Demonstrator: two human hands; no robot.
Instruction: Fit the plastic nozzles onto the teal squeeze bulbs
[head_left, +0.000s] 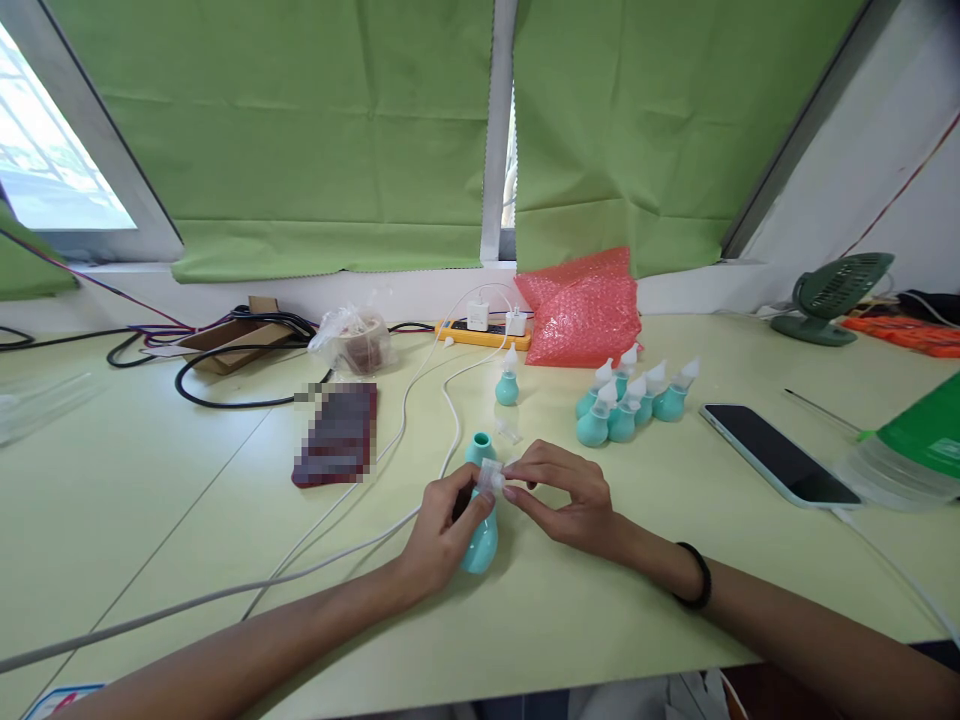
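Observation:
My left hand (442, 530) is closed, pinching a small translucent plastic piece (491, 477) between thumb and fingers. From the other side, my right hand (566, 492) grips the same piece with its fingertips. Behind the piece stands a teal rubber bulb (480, 450) with its round mouth open upward. Another teal bulb shape (481, 548) shows below my fingers; whether the two are joined is hidden. Farther back stands a bulb with a clear pointed tip (507, 382), and a loose clear piece (508, 430) lies in front of it.
At right, several tipped teal bulbs (622, 410) stand grouped near a phone (780, 455) and a green-labelled container (919, 445). Behind are a pink bubble-wrap bag (581, 310) and an orange power strip (484, 334). White cables (330, 568) cross the left side, by a blurred-out dark red object (337, 435).

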